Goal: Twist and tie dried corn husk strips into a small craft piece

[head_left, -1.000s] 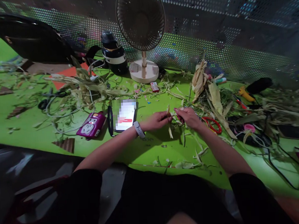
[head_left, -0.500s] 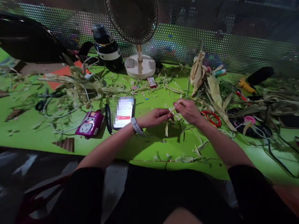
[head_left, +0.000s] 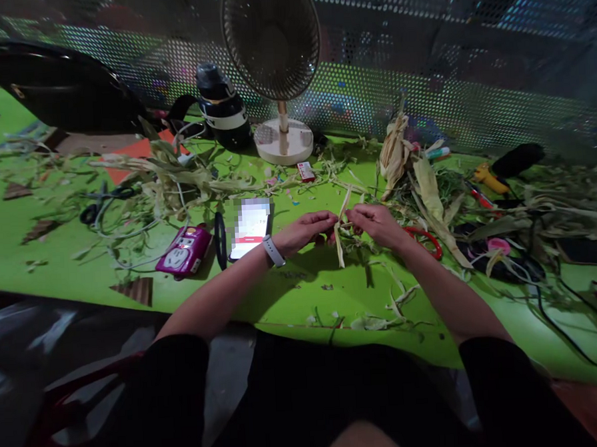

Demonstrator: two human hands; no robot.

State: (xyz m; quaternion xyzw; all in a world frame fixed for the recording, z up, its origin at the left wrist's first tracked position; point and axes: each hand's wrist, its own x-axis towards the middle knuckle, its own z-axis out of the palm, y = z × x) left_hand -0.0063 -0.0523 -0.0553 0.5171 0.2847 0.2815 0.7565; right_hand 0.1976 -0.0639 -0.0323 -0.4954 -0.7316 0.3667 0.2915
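Between my hands is a pale strip of dried corn husk [head_left: 340,246], one end sticking up and the other hanging down. My left hand [head_left: 309,231], with a watch [head_left: 273,251] at its wrist, pinches the strip from the left. My right hand [head_left: 374,223] is closed, its thumb and fingers pressed together at the husk's right side; the exact grip is partly hidden. Red-handled scissors [head_left: 432,243] lie partly behind my right forearm. Larger husks [head_left: 429,188] sit beyond my right hand. A lit phone [head_left: 251,227] lies left of my left wrist.
A purple power strip [head_left: 184,251] with a white cable lies at the left, near dark scissors [head_left: 95,206]. Behind stand a fan [head_left: 284,144] and a dark bottle [head_left: 224,114]. A yellow glue gun [head_left: 491,177] is at the right. Husk scraps litter the green table [head_left: 282,298].
The husk strip now stands up above my fingers as well as hanging below. My right hand has shifted slightly lower. The whole view has moved a little.
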